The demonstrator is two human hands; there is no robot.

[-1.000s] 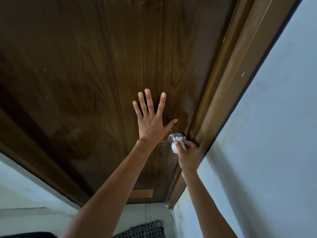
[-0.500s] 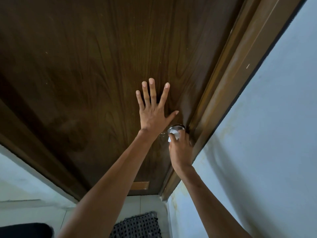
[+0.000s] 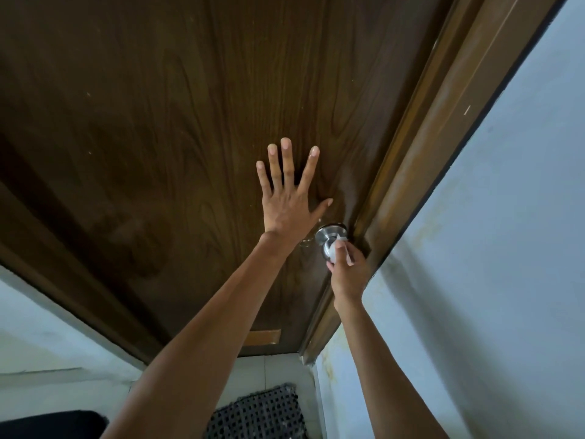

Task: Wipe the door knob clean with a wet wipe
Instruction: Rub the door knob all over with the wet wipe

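Polished steel, the round door knob sits at the dark wooden door's latch edge: rigid, slick. Your right hand pinches the soft white wet wipe against its face; your left hand lies flat, fingers spread. Wrap the wipe around, since it will likely slide.

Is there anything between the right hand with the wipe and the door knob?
Nothing visible. The right hand already presses the wet wipe onto the door knob. The left hand lies flat on the door, above and beside the knob, not in the way.
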